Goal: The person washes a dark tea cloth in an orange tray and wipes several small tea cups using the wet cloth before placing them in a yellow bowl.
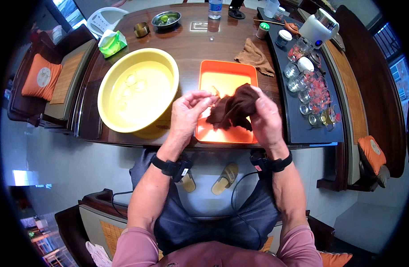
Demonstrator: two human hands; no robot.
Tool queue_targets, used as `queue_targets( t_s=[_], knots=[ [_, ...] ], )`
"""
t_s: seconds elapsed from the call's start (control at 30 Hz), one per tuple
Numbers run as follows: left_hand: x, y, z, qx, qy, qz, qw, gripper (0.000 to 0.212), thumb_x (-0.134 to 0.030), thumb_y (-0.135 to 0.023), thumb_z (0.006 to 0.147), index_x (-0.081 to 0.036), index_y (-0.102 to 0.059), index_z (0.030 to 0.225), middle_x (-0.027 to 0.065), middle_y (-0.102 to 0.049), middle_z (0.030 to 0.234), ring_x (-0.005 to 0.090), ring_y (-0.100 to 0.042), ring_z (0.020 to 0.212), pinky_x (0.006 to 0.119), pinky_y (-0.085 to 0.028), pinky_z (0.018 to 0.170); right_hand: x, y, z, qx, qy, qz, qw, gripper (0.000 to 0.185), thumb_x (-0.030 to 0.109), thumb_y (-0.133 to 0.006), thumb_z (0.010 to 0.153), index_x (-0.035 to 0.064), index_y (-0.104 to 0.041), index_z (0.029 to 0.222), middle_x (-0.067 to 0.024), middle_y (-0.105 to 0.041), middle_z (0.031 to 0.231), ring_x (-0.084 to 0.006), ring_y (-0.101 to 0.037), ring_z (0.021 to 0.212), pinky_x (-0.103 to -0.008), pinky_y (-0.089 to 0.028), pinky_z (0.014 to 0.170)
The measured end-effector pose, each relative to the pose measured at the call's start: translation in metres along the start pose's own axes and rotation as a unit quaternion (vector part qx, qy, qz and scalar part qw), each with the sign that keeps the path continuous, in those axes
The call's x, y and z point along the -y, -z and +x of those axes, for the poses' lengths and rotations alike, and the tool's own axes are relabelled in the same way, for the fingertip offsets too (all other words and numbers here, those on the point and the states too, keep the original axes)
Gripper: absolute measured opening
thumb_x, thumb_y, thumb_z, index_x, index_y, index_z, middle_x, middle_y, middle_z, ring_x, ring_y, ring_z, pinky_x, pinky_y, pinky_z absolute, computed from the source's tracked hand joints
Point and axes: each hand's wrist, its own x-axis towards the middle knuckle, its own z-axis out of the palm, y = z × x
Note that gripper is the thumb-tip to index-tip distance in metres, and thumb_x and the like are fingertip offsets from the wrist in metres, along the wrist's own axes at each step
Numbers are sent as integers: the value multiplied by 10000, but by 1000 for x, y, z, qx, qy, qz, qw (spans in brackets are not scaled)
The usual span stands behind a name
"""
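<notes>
My right hand (268,115) grips a bunched dark brown cloth (236,106) above an orange plastic tray (227,66). Over the tray's left side, the fingertips of my left hand (189,108) come together beside the cloth's left edge. Something small and pale orange shows at those fingertips; glare hides what it is. The cloth's folds cover whatever lies inside them. To the left stands a round yellow basin (104,103) of water, with several clear round glass pieces (131,80) under the surface.
A lighter brown cloth (252,56) lies behind the tray. On the right, a dark tea board (311,133) carries several small glass cups (304,96), a teapot (291,28) and a white kettle (316,30). Tissues (112,45), a metal bowl (166,21) and a water bottle (215,8) stand farther back.
</notes>
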Motion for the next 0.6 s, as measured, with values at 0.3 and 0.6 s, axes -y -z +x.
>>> queue_targets(
  t_s=[0.3,0.6],
  knots=[
    [20,-9,-11,49,61,71,994,191,-69,-655,962,-2,-682,1139,41,-696,1026,110,-652,922,278,-543,850,-74,-7,0,-112,204,-455,859,402,74,-684,892,-23,-576,1266,-178,-602,1237,-313,-522,1257,-401,-420,1062],
    [18,-20,-24,65,-230,355,904,186,-122,-672,915,-45,-717,1077,127,-734,964,311,-691,888,420,-465,1029,-42,-18,2,-122,-33,-222,967,337,233,-490,1056,-44,-645,1168,-58,-683,996,-140,-625,882,-270,-501,786]
  ],
)
